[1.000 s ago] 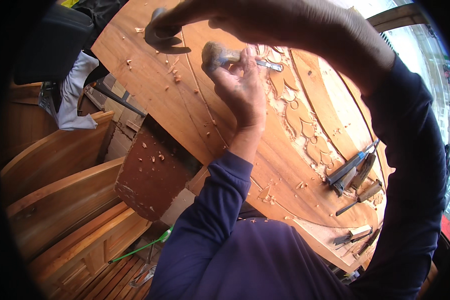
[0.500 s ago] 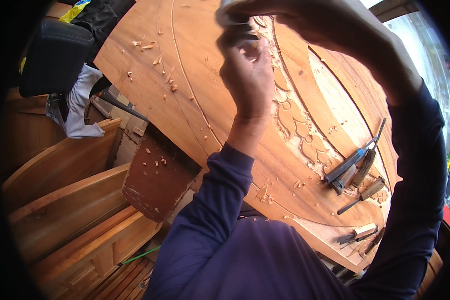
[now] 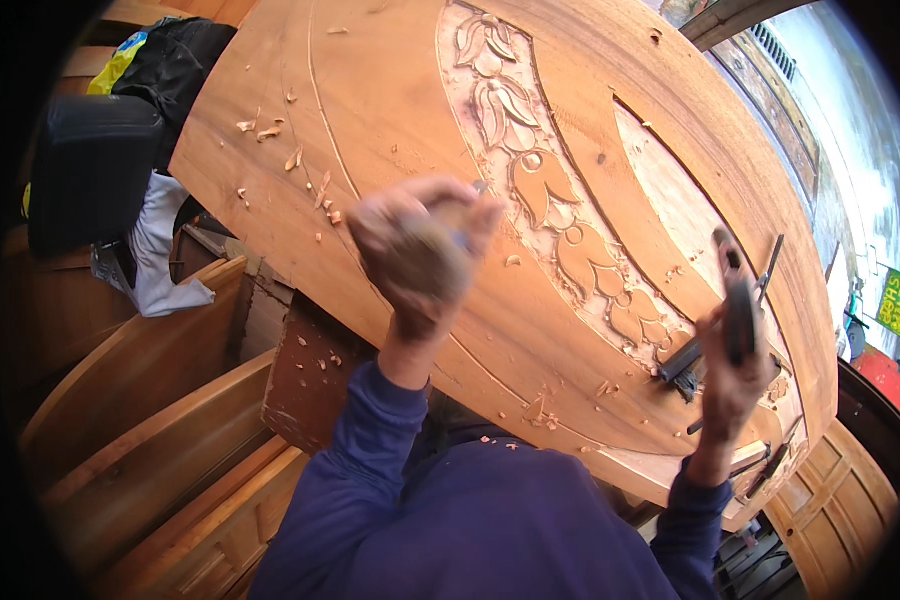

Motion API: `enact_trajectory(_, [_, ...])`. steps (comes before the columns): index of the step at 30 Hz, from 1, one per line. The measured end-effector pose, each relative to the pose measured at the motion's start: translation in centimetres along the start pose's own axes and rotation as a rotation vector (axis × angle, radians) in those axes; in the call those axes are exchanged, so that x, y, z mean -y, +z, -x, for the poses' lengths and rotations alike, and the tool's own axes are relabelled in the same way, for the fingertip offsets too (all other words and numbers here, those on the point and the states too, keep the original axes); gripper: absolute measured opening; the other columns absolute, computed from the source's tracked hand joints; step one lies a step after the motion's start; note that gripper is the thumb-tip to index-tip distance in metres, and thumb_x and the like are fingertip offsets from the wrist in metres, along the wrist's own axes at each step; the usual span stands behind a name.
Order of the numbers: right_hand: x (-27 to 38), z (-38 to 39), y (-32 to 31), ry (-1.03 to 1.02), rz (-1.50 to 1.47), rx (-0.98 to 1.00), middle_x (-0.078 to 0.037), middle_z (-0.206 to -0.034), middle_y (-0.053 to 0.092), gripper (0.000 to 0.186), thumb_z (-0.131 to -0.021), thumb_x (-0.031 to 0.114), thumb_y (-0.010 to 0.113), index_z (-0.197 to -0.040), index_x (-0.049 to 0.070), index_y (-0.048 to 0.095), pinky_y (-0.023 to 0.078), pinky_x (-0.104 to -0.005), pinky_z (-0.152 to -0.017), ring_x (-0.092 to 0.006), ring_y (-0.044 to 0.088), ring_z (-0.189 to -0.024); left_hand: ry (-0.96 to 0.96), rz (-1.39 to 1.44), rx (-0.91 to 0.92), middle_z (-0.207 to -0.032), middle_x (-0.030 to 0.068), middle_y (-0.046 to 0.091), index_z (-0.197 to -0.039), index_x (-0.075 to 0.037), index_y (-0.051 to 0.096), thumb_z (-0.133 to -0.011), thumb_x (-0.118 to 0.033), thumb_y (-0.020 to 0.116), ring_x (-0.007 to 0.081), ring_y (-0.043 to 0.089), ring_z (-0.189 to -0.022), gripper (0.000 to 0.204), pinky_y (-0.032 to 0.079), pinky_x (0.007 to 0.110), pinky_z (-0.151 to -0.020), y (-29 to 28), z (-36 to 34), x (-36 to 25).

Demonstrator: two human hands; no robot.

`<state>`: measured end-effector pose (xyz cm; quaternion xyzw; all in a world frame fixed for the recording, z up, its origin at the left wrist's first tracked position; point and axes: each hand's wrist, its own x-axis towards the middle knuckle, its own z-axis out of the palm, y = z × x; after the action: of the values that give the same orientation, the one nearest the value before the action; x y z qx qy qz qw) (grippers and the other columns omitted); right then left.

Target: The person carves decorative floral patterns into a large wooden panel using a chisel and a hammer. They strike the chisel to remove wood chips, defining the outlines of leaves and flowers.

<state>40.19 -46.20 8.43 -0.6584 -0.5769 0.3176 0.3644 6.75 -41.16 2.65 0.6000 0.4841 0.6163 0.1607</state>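
My left hand [image 3: 385, 245] is closed around a wooden-handled carving tool [image 3: 432, 262], held above the panel and smeared by motion. A small tip shows by its fingers. My right hand [image 3: 735, 390], over the panel's right part, grips a dark elongated tool [image 3: 741, 320] whose exact kind is blurred. Beneath both hands lies a large curved wooden panel [image 3: 390, 120]. A band of carved flowers and leaves [image 3: 545, 190] runs down it. Near my right hand, a dark tool with a blue part [image 3: 682, 362] and a thin metal blade [image 3: 771, 262] lie on the panel, partly hidden.
Wood shavings [image 3: 268, 130] are scattered over the panel. A black chair back [image 3: 95, 175] and a grey cloth [image 3: 160, 245] are at the left. Curved wooden boards [image 3: 150, 425] stand at lower left. More hand tools [image 3: 770, 465] lie at the panel's near right corner.
My hands were together at the far end of the carved band. They have come apart: the left moved nearer and left, the right swung back to the tools at right.
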Motion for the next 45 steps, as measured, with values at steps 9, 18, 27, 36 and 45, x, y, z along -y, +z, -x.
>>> enact_trajectory(9, [-0.2, 8.6, 4.2, 0.466, -0.38, -0.164, 0.004, -0.081, 0.062, 0.028, -0.091, 0.001, 0.078, -0.117, 0.002, 0.068, 0.04, -0.0191, -0.059, -0.0047, 0.054, -0.068, 0.454, -0.022, 0.648, -0.073, -0.0044, 0.05, -0.139, -0.016, 0.061, -0.1, -0.028, 0.064, 0.0102, 0.053, -0.059, 0.041, 0.045, 0.022, -0.049, 5.7, -1.3, -3.5])
enact_trajectory(18, [1.8, 7.5, 5.7, 0.417, -0.43, -0.318, 0.001, -0.08, 0.061, 0.02, -0.095, -0.002, 0.07, -0.114, 0.002, 0.068, 0.033, -0.02, -0.05, -0.0043, 0.047, -0.059, 0.543, 0.017, 0.78, -0.079, 0.0034, 0.058, -0.104, -0.013, 0.063, -0.09, -0.049, 0.07, 0.0179, 0.061, -0.063, 0.04, 0.051, 0.032, -0.05, 12.4, -1.4, 1.3])
enact_trajectory(27, [1.7, 6.8, 6.0, 0.433, -0.429, -0.356, 0.001, -0.079, 0.061, 0.024, -0.095, 0.0, 0.071, -0.118, 0.001, 0.068, 0.033, -0.0197, -0.049, -0.0048, 0.048, -0.057, 0.377, 0.047, 0.724, -0.085, 0.0066, 0.062, -0.096, -0.011, 0.065, -0.084, -0.032, 0.078, 0.0248, 0.07, -0.075, 0.027, 0.058, 0.036, -0.064, 13.6, -1.2, 3.2])
enact_trajectory(36, [0.6, 5.8, 5.7, 0.402, -0.411, -0.333, 0.0, -0.083, 0.063, 0.036, -0.095, -0.001, 0.071, -0.13, 0.002, 0.064, 0.034, -0.0194, -0.05, -0.0048, 0.048, -0.059, 0.28, 0.103, 0.708, -0.089, -0.0002, 0.065, -0.101, -0.016, 0.065, -0.081, -0.034, 0.082, 0.0214, 0.071, -0.081, 0.032, 0.057, 0.034, -0.064, 13.9, -2.1, 3.9])
enact_trajectory(45, [-0.9, 1.8, 8.7, 0.215, -0.259, -0.395, 0.003, -0.096, 0.065, 0.039, -0.098, 0.0, 0.068, -0.136, 0.006, 0.062, 0.036, -0.0185, -0.053, -0.0015, 0.048, -0.065, 0.214, 0.208, 0.707, -0.095, -0.0005, 0.07, -0.105, -0.017, 0.069, -0.081, -0.035, 0.082, 0.0218, 0.072, -0.084, 0.033, 0.057, 0.035, -0.065, 13.7, -2.5, 4.1])
